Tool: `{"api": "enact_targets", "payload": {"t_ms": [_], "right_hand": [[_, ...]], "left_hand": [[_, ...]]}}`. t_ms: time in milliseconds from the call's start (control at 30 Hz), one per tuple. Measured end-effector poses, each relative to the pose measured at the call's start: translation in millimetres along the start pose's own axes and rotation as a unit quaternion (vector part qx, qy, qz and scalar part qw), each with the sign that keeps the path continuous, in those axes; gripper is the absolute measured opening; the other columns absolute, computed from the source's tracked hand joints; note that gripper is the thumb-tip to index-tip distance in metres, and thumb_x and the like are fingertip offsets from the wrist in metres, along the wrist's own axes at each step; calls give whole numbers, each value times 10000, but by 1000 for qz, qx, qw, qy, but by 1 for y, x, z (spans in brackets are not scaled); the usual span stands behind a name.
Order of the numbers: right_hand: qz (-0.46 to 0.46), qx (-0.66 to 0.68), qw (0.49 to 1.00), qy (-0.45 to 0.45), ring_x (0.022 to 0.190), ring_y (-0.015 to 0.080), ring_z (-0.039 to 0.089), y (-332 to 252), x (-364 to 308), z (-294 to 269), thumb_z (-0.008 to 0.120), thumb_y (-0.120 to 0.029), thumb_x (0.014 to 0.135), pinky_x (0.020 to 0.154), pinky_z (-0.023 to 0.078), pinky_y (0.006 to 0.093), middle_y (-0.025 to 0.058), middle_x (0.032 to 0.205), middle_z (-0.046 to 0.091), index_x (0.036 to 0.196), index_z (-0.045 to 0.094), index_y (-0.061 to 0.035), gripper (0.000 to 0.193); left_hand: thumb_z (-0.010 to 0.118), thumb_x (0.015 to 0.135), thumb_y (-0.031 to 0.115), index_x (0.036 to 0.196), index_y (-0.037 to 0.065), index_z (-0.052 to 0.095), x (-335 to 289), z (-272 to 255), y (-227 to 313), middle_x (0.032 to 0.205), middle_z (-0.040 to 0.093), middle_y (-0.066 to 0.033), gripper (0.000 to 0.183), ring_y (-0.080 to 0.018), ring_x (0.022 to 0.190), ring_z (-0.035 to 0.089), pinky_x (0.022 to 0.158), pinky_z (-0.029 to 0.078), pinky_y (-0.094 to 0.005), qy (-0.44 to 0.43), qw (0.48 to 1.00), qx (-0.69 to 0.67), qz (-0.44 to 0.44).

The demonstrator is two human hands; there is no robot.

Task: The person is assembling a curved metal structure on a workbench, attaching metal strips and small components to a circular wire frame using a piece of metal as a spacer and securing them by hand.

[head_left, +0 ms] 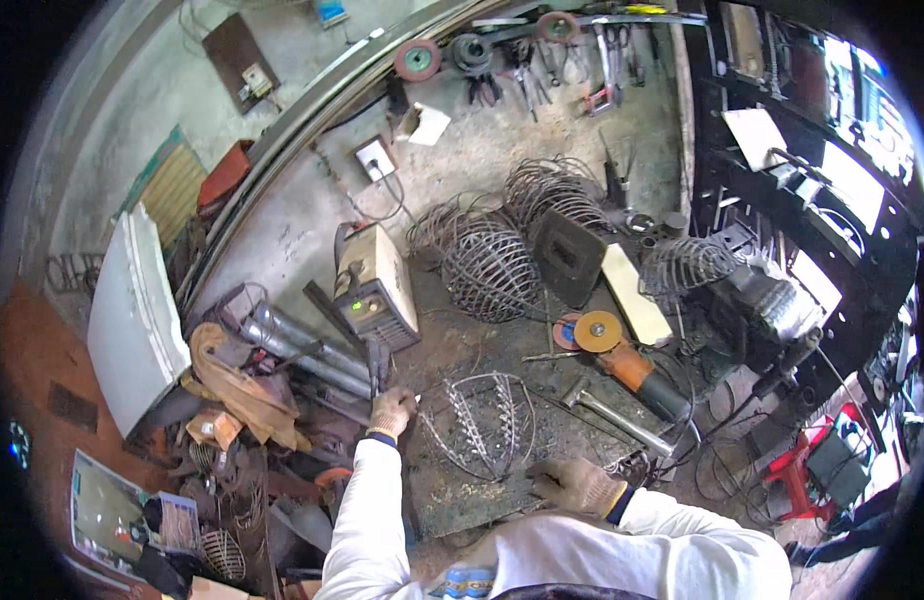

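Note:
On the worktable [452, 500] lies an open wire frame [498, 476], a curved metal outline with two rows of short spiky pieces inside. My left hand [390, 412], in a tan work glove, is closed at the table's left edge, left of the frame. A dark, narrow tool [379, 368] sticks up from it; its kind is unclear. Something small and white shows by the fingertips. My right hand [580, 486], gloved too, rests low by the frame's near right side, fingers stretched to the left and seemingly holding nothing. A hammer [622, 422] lies beyond it.
An angle grinder [637, 378] with a yellow disc lies right of centre. Behind are a welding machine [374, 285], round wire cages [490, 270] and a dark welding shield [570, 258]. Metal tubes [312, 350] lie at the left; a red stool [807, 470] stands right. Cables trail nearby.

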State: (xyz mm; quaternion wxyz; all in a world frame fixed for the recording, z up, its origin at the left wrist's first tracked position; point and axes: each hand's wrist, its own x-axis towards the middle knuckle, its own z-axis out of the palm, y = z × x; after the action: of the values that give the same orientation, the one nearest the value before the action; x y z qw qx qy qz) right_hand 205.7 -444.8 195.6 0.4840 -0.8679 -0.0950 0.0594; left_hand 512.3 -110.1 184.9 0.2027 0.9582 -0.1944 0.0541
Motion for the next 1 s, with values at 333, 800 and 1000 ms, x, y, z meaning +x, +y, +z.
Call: {"api": "enact_targets", "payload": {"t_ms": [333, 800, 1000], "right_hand": [[1, -25, 998, 55, 1058, 423, 706, 36, -19, 7, 670, -319, 964, 942, 561, 482, 234, 1136, 731, 1269, 704, -51, 407], [-13, -72, 997, 31, 1096, 433, 690, 53, -20, 13, 617, -386, 991, 959, 544, 513, 249, 1143, 723, 1259, 691, -45, 440], [-27, 9, 998, 56, 1021, 407, 721, 24, -39, 8, 631, -358, 992, 893, 561, 496, 242, 1070, 738, 1186, 730, -66, 364]], "left_hand": [[717, 943, 293, 1108, 108, 770, -33, 9, -22, 1061, 766, -205, 254, -420, 1035, 726, 906, 558, -479, 104, 994, -9, -34], [646, 976, 260, 1173, 43, 702, -154, 28, 11, 1125, 717, -280, 299, -487, 1038, 672, 908, 516, -549, 178, 975, 69, -111], [557, 1034, 309, 1256, 45, 685, -167, 24, 27, 1213, 703, -263, 368, -474, 1111, 655, 966, 508, -543, 126, 977, 139, -102]]}}
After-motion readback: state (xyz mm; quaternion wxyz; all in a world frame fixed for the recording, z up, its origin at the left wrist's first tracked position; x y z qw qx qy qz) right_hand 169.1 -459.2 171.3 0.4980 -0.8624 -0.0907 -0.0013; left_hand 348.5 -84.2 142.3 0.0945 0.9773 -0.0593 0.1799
